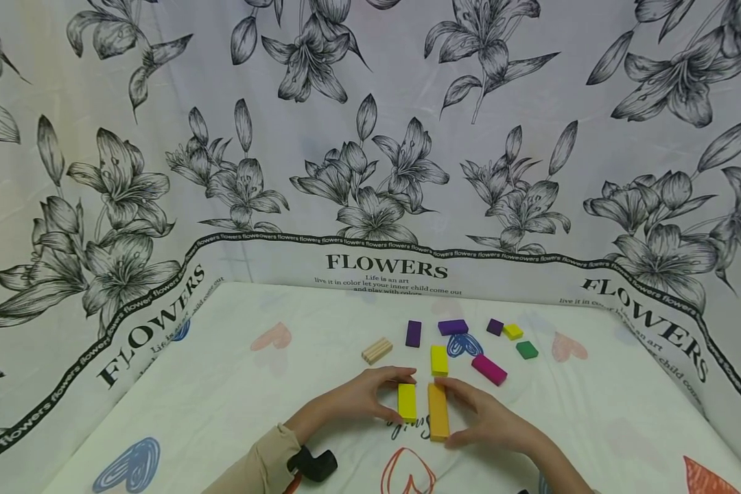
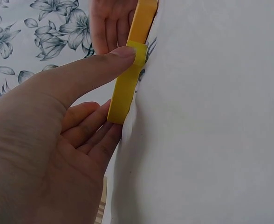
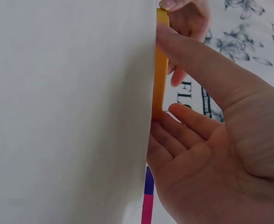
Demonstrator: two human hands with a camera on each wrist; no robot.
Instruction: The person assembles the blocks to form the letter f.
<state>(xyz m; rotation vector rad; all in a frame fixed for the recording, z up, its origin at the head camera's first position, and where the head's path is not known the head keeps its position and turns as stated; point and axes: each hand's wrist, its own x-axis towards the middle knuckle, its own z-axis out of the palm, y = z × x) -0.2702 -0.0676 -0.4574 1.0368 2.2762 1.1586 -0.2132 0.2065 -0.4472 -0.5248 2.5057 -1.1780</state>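
Here's the yellow block (image 1: 407, 403), lying on the white cloth (image 1: 222, 384) at the near middle, and the left hand (image 1: 367, 396) has it end to end: thumb at the near end, fingers curved round to the far one, the grip only as wide as the block is long. Just to its right, a narrow gap between, lies the longer orange block (image 1: 438, 413), and the right hand (image 1: 488, 415) spans that one the same way, spread wider, thumb at the near end and fingertips at the far end. Black lettering (image 1: 401, 431) on the cloth peeks out by the blocks. Right beyond the orange block sits a second yellow piece (image 1: 439, 360), and off to its right a magenta block (image 1: 489, 370) lies aslant. Further right, a green block (image 1: 527, 350); behind that, a small yellow piece (image 1: 512, 332) beside a small dark purple piece (image 1: 495, 327). Across the back, two purple blocks (image 1: 453, 327), one crosswise, one lengthwise, with a striped wooden piece (image 1: 377, 350) out left. Behind everything rises the flower-printed curtain (image 1: 234, 261).
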